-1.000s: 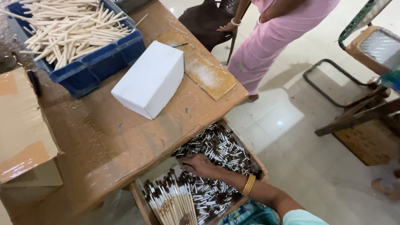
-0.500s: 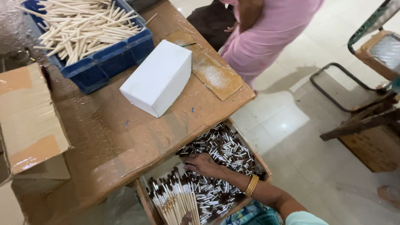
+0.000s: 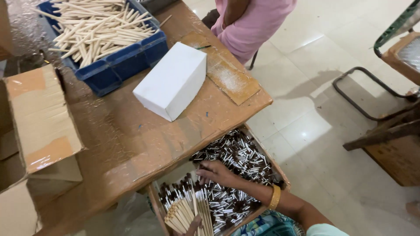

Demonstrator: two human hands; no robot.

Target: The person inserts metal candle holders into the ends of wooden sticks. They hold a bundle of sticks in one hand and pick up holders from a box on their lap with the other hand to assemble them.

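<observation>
1. Below the near edge of the wooden table [image 3: 131, 144], the right hand [image 3: 217, 173] lay palm down in a cardboard tray [image 3: 154, 197] of small dark-and-silver caps [image 3: 238, 155], its fingers spread loosely over them and grasping nothing that could be seen; a gold bangle [image 3: 274, 197] circled the wrist.
2. At the bottom edge, the left hand [image 3: 192, 226] was mostly out of view; its fingers looked closed on a fanned bundle of pale wooden sticks with dark tips [image 3: 186, 209], though the grip itself was cut off.
3. That bundle rested over the near left part of the tray, just beside the right hand's fingertips.
4. On the table's middle, a closed white box [image 3: 171, 81] sat tilted, with a flat piece of brown cardboard [image 3: 227, 74] just to its right.
5. At the far left, a blue plastic crate [image 3: 118, 65] held a heap of bare pale sticks [image 3: 94, 26].
6. On the left edge, an open corrugated carton [image 3: 39, 118] stood with its flap raised.
7. Beyond the table's far right corner, another person in pink clothing [image 3: 253, 24] stood on the tiled floor [image 3: 315, 109].
</observation>
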